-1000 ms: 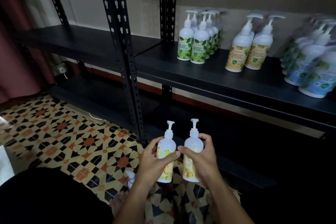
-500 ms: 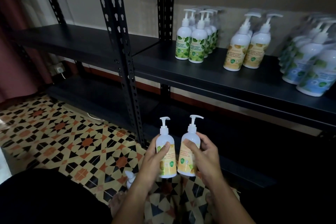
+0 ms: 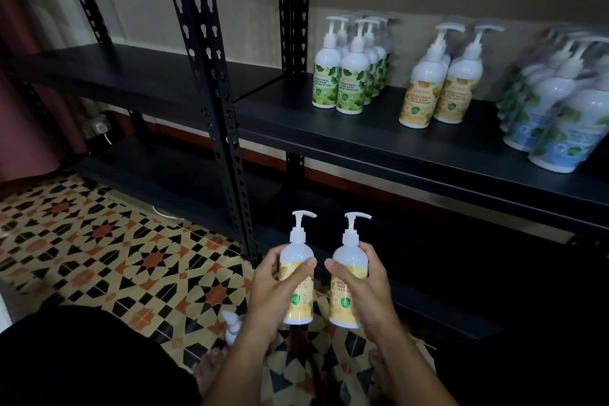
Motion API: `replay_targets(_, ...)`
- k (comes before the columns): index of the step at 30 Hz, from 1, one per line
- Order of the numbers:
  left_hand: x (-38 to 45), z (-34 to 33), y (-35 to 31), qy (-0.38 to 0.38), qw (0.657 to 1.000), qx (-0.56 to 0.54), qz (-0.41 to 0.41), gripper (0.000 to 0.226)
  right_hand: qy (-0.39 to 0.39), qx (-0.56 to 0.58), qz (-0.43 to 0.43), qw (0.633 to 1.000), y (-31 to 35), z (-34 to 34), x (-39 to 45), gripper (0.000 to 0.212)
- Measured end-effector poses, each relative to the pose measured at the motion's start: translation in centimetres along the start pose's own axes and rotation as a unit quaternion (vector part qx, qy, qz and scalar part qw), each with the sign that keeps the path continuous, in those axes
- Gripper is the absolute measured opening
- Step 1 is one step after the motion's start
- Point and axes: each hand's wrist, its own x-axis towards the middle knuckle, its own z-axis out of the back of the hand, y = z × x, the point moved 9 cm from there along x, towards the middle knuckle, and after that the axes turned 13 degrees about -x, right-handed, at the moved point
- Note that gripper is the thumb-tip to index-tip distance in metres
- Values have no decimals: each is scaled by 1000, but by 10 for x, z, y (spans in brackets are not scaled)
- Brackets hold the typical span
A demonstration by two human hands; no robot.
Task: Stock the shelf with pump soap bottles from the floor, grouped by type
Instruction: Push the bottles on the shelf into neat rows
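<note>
At 9 o'clock lies patterned floor tile in black, cream and orange. A black slotted upright stands at 11 o'clock, with a bare black shelf board to its left.

At 6 o'clock, the left hand grips one yellow-label pump bottle, fingers and thumb curled round its body. Just beside it, the right hand grips a second yellow-label pump bottle the same way. Both bottles are upright, nozzles pointing toward 3 o'clock, held apart from each other, below the level of the stocked shelf. Another pump top shows low beside the left wrist; what it belongs to is hidden.

On that shelf, from 12 to 3 o'clock: a green-label group in two rows running back, a yellow-label group well apart from it, and a blue-label group at the right edge, blurred.
</note>
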Motion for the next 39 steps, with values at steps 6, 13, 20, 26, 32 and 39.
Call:
replay_targets(6,0,-21,-6,62,998,14,-10,46,-52,-20,12,998,6,16,-3,51)
replay_targets(13,0,-46,-19,88,994,34,-52,39,-88,-15,54,995,24,28,-7,49)
replay_targets(20,11,-82,-50,123,986,44,-103,42,-116,-4,110,987,65,49,-13,47)
replay_targets(26,21,-127,-95,166,976,21,-142,40,-158,-1,168,973,122,81,-16,48)
replay_targets(32,32,-169,-145,197,963,-16,-185,46,-194,-8,229,954,176,115,-15,49)
replay_targets(39,41,-219,-187,247,945,-23,-213,49,-226,-27,274,934,221,148,-8,46)
